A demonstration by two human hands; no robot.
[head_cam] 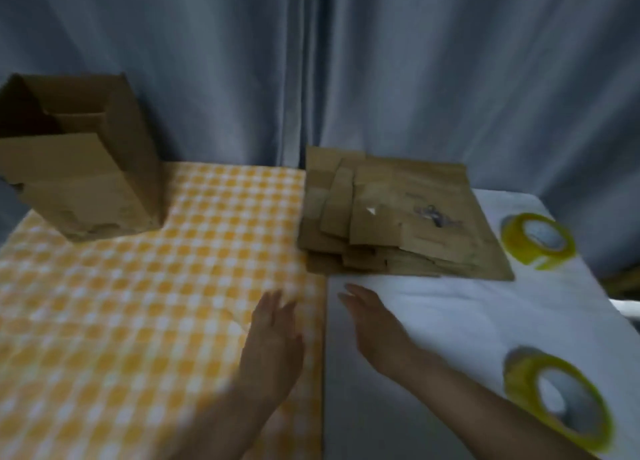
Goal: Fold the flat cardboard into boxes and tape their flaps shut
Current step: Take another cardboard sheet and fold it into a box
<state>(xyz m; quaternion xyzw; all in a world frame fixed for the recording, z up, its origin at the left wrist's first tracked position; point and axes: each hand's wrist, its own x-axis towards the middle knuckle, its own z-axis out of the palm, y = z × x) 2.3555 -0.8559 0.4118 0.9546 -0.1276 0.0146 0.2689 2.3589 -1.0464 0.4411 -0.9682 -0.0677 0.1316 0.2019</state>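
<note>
A stack of flat cardboard sheets point(405, 217) lies at the back of the table, right of centre. A folded brown box point(79, 168) stands at the back left with its top flaps open. Two yellow tape rolls rest on the white cloth: one point(538, 240) beside the stack, one point(557, 395) near the front right. My left hand point(273, 341) hovers over the checked cloth, fingers straight, holding nothing. My right hand point(375, 324) reaches forward with straight fingers, just short of the stack, also empty. The view is blurred by motion.
The table carries an orange-and-white checked cloth point(138, 303) on the left and a white cloth point(467, 307) on the right. Grey curtains point(346, 61) hang close behind. The table's right edge drops off near the tape rolls.
</note>
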